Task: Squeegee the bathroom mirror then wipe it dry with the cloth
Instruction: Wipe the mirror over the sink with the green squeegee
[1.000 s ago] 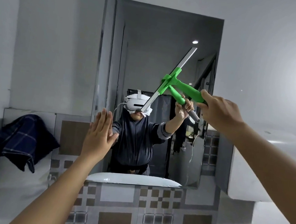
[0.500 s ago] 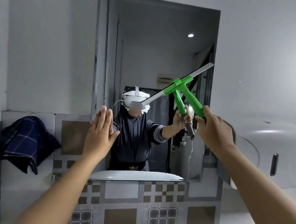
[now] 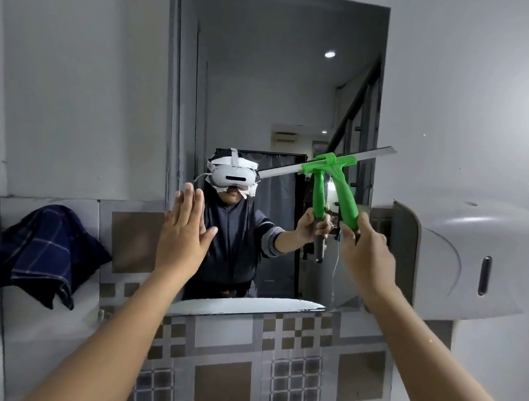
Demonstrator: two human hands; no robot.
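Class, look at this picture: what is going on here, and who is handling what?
A person is cleaning a bathroom mirror. The right hand grips the green handle of a squeegee, whose blade lies tilted across the lower right part of the glass. The left hand is open and flat, raised at the mirror's left edge; whether it touches cannot be told. A dark checked cloth hangs untouched on the wall to the left, so the drying step has not begun.

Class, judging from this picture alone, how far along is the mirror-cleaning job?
Squeegeeing is under way: the right hand grips the green squeegee, its blade against the mirror. The left hand is open, flat. Still left: wiping dry, since the cloth hangs unused.
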